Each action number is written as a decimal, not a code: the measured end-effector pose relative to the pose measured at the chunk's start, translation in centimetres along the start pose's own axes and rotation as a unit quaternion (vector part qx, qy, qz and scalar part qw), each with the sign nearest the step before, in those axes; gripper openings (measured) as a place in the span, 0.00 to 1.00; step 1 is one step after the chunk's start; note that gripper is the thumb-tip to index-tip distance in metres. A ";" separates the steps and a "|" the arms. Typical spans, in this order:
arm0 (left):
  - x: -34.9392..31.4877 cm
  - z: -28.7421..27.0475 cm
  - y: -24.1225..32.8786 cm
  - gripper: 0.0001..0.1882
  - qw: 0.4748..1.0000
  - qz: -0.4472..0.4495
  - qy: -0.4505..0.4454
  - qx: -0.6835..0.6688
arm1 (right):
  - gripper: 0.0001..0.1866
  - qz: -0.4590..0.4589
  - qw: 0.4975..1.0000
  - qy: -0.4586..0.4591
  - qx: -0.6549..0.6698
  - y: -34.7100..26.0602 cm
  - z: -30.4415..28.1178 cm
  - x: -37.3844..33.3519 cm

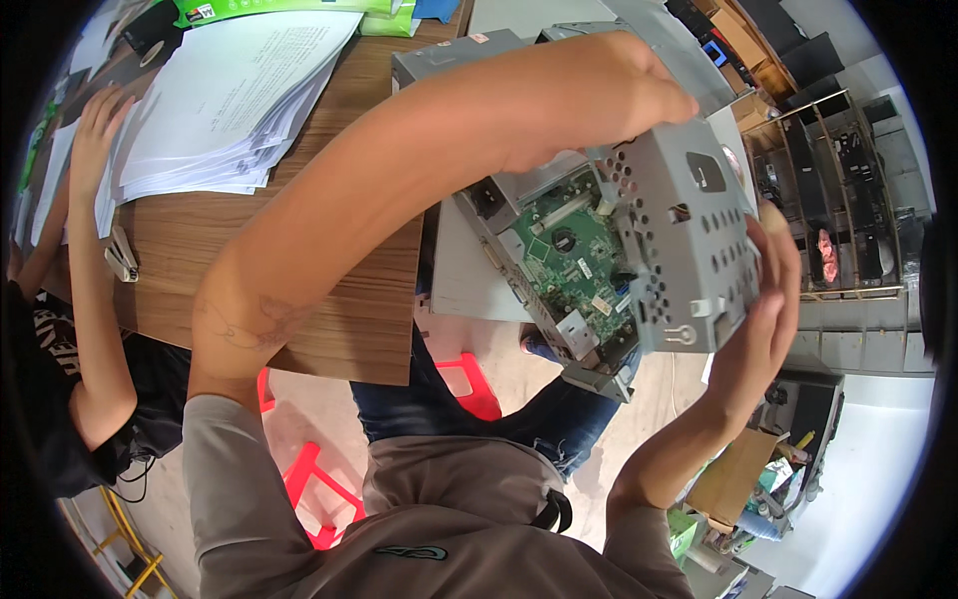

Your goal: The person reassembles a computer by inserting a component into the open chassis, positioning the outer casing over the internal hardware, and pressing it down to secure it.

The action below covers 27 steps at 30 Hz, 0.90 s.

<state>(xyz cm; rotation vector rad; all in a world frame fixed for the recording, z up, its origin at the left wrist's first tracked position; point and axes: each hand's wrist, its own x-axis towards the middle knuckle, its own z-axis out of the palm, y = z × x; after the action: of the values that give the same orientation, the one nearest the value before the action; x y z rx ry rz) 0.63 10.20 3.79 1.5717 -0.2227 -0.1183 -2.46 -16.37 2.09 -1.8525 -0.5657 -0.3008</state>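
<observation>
I hold a grey perforated metal chassis tilted in front of me, off the table's edge. A green circuit board is fixed inside it, facing me. My left hand reaches across from the left and grips the chassis at its top edge. My right hand clasps its right side, fingers wrapped round the metal plate. Behind it lies another grey metal casing on the wooden table.
A stack of white papers lies on the table at the left, with another person's hand resting on it. A red stool stands under me. Wooden shelving stands at the right, with cardboard boxes on the floor.
</observation>
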 end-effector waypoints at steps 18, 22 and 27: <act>-2.9 2.0 1.9 0.22 0.996 0.038 -0.053 -0.065 | 0.31 0.009 0.985 0.105 0.135 -2.7 0.0 0.8; -3.1 0.2 3.4 0.25 0.977 0.051 -0.187 0.092 | 0.28 0.028 0.981 0.126 0.143 -2.8 -0.5 2.6; -2.4 -5.5 5.5 0.18 0.958 -0.029 -0.234 0.161 | 0.31 -0.095 0.995 0.020 0.013 -4.0 -2.2 2.4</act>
<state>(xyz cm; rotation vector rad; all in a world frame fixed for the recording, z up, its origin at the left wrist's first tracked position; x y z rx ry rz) -0.92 16.05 9.24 1.8582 -0.5896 -0.5257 -2.35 -16.83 7.18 -1.7671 -0.7164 -0.4534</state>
